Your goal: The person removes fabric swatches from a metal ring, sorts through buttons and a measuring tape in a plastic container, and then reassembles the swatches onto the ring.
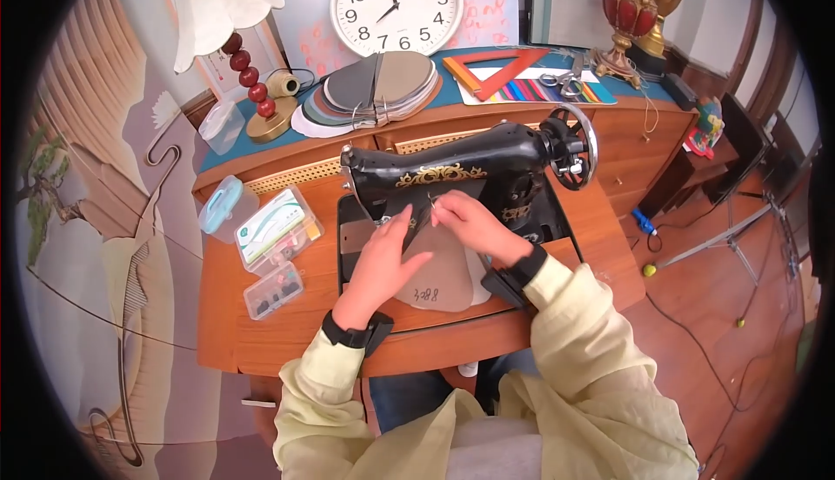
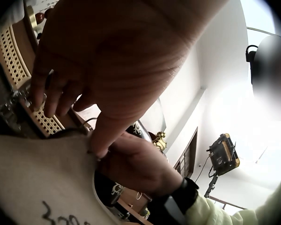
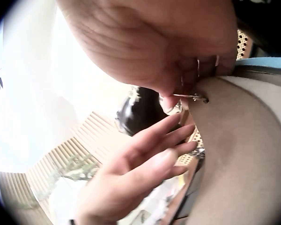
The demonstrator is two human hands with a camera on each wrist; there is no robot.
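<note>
A taupe swatch (image 1: 432, 273) marked 3088 lies over the bed of the black sewing machine (image 1: 435, 170). My right hand (image 1: 474, 226) pinches a thin metal ring (image 3: 189, 96), which passes through a hole near the swatch's narrow end, as the right wrist view shows. On the left side of the swatch is my left hand (image 1: 380, 264), its fingers extended and the thumb held apart, gripping nothing. Paler layers show along the swatch's right edge.
Plastic boxes (image 1: 277, 230) stand left on the wooden table (image 1: 252, 341). Behind the machine are a fan of swatches (image 1: 376, 89), a red triangle (image 1: 500, 76), scissors (image 1: 565, 84), a lamp (image 1: 243, 71) and a clock (image 1: 397, 6). A handwheel (image 1: 576, 147) rises at right.
</note>
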